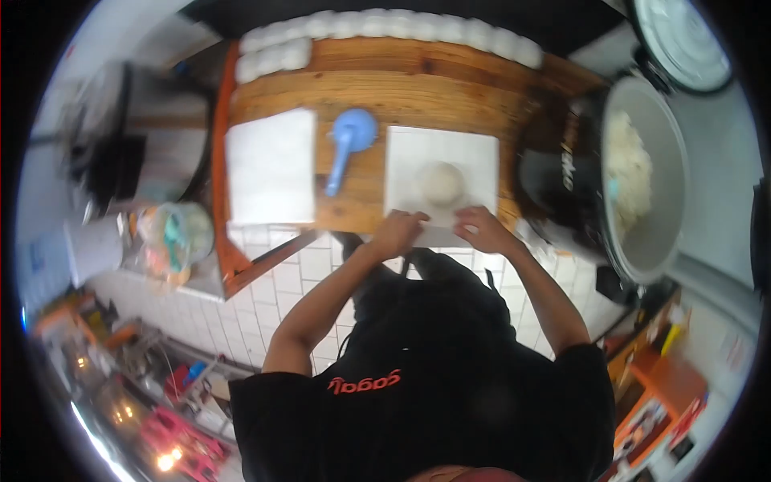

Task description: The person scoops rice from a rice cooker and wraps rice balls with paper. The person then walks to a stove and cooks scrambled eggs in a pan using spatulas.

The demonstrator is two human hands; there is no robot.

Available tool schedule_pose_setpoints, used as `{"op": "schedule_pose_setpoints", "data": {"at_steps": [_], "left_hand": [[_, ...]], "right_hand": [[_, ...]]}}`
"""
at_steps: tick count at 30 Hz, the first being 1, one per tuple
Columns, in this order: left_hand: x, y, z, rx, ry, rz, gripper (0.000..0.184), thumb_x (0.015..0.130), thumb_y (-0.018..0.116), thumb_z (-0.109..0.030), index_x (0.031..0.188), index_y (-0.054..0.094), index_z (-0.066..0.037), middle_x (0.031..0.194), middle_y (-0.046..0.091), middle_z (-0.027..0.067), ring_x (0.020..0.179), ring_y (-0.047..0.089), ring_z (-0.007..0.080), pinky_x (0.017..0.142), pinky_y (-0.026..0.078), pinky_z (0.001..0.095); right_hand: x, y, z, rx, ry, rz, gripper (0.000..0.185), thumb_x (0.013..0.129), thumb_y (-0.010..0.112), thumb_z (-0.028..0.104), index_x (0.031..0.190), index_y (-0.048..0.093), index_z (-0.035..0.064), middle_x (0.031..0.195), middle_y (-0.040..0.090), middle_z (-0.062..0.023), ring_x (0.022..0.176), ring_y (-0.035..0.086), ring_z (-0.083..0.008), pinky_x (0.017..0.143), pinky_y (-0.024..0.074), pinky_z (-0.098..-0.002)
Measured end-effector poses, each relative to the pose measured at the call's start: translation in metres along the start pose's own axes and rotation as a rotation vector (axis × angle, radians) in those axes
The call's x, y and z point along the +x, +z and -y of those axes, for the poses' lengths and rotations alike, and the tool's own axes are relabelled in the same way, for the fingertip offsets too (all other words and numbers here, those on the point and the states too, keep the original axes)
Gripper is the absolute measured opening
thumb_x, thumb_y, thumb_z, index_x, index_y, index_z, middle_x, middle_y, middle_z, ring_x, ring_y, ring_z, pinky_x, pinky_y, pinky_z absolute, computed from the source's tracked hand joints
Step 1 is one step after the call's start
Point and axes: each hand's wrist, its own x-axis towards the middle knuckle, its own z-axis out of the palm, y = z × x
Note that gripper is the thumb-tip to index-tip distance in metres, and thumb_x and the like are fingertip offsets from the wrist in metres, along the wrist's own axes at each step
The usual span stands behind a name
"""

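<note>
A white sheet of paper [405, 153] lies on the wooden table [369, 88], with a rounded mound of rice [442, 184] on it. My left hand [399, 234] pinches the near edge of this sheet, below the mound and to its left. At the same edge, to the right, my right hand [485, 230] has its fingers bent and pressed on the paper. A blue scoop [353, 132] rests left of the sheet, its handle pointing toward me. Farther left lies a stack of white paper [271, 169].
White wrapped bundles [385, 24] line the table's far edge. A large dark cooker [562, 161] with rice [628, 173] in it stands at the right, its lid [683, 44] behind. A clear container [175, 233] is at the left.
</note>
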Motion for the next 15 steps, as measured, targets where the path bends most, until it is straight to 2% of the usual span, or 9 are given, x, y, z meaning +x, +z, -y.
{"op": "schedule_pose_setpoints", "data": {"at_steps": [3, 4, 5, 6, 8, 9, 10, 13, 15], "left_hand": [[0.002, -0.004, -0.007, -0.295, -0.298, 0.068, 0.029, 0.079, 0.066, -0.013, 0.107, 0.064, -0.007, 0.088, 0.068, 0.0158, 0.091, 0.064, 0.0314, 0.082, 0.05, 0.0427], [0.002, 0.024, 0.016, -0.216, -0.121, -0.097, 0.03, 0.077, 0.062, -0.009, 0.107, 0.064, -0.006, 0.086, 0.067, 0.0185, 0.087, 0.065, 0.0309, 0.081, 0.051, 0.0421], [0.012, 0.055, 0.043, -0.296, 0.088, -0.158, 0.034, 0.074, 0.059, -0.008, 0.108, 0.063, -0.006, 0.085, 0.067, 0.018, 0.084, 0.065, 0.0307, 0.079, 0.05, 0.0424], [0.011, 0.049, 0.04, -0.382, -0.061, -0.128, 0.035, 0.072, 0.057, -0.008, 0.106, 0.062, -0.006, 0.078, 0.067, 0.0157, 0.076, 0.066, 0.0307, 0.072, 0.051, 0.0422], [0.005, 0.023, 0.02, -0.283, -0.081, -0.207, 0.032, 0.073, 0.059, -0.011, 0.104, 0.06, -0.008, 0.067, 0.066, 0.0092, 0.064, 0.066, 0.0281, 0.061, 0.051, 0.0401], [0.003, 0.01, 0.012, -0.421, -0.209, -0.109, 0.033, 0.074, 0.06, -0.012, 0.106, 0.059, -0.007, 0.07, 0.067, 0.0079, 0.069, 0.067, 0.0273, 0.064, 0.05, 0.0399], [0.001, 0.003, 0.01, -0.415, -0.166, -0.134, 0.035, 0.075, 0.061, -0.011, 0.109, 0.057, -0.007, 0.071, 0.067, 0.0074, 0.072, 0.067, 0.027, 0.066, 0.05, 0.0397], [-0.007, 0.005, 0.006, -0.451, -0.116, -0.227, 0.037, 0.076, 0.065, -0.012, 0.111, 0.055, -0.006, 0.077, 0.068, 0.009, 0.078, 0.067, 0.0274, 0.067, 0.05, 0.0392], [-0.009, -0.005, 0.003, -0.432, -0.068, -0.311, 0.039, 0.076, 0.068, -0.014, 0.112, 0.055, -0.006, 0.082, 0.069, 0.0107, 0.081, 0.067, 0.0282, 0.068, 0.05, 0.039]], "right_hand": [[-0.001, 0.001, -0.015, -0.105, -0.108, -0.003, 0.032, 0.078, 0.076, 0.028, 0.098, 0.067, 0.005, 0.112, 0.063, -0.0164, 0.103, 0.059, -0.0338, 0.092, 0.0467, -0.041], [-0.002, 0.003, -0.019, -0.176, -0.237, -0.033, 0.032, 0.076, 0.077, 0.025, 0.1, 0.067, 0.0051, 0.11, 0.064, -0.0168, 0.104, 0.06, -0.0344, 0.092, 0.0469, -0.0419], [-0.008, 0.002, -0.032, -0.131, -0.177, 0.017, 0.03, 0.075, 0.077, 0.022, 0.099, 0.068, 0.0054, 0.109, 0.065, -0.0169, 0.106, 0.06, -0.0344, 0.093, 0.0471, -0.0419], [-0.006, 0.003, -0.04, -0.117, -0.161, 0.036, 0.025, 0.076, 0.075, 0.019, 0.096, 0.069, 0.005, 0.106, 0.066, -0.0167, 0.103, 0.061, -0.0343, 0.092, 0.0476, -0.0426], [0.001, -0.002, -0.022, -0.065, -0.02, 0.061, 0.02, 0.081, 0.069, 0.017, 0.092, 0.069, 0.0007, 0.102, 0.067, -0.0192, 0.099, 0.063, -0.0333, 0.089, 0.0483, -0.0415], [0.003, -0.006, -0.006, -0.004, 0.067, 0.077, 0.02, 0.082, 0.068, 0.016, 0.094, 0.068, 0.0003, 0.102, 0.067, -0.0191, 0.099, 0.063, -0.0327, 0.089, 0.0482, -0.0401], [0.003, -0.01, 0.008, 0.052, 0.169, 0.085, 0.019, 0.084, 0.067, 0.015, 0.096, 0.066, -0.0001, 0.102, 0.067, -0.019, 0.099, 0.063, -0.0321, 0.088, 0.0482, -0.0386], [-0.01, -0.01, 0.029, 0.18, 0.126, 0.039, 0.02, 0.086, 0.065, 0.012, 0.1, 0.061, -0.0013, 0.1, 0.066, -0.02, 0.097, 0.063, -0.0311, 0.086, 0.0481, -0.037], [-0.013, -0.021, 0.006, -0.011, 0.087, -0.002, 0.019, 0.087, 0.064, 0.011, 0.101, 0.059, -0.0008, 0.094, 0.064, -0.0153, 0.091, 0.061, -0.0245, 0.082, 0.0481, -0.0343]]}}
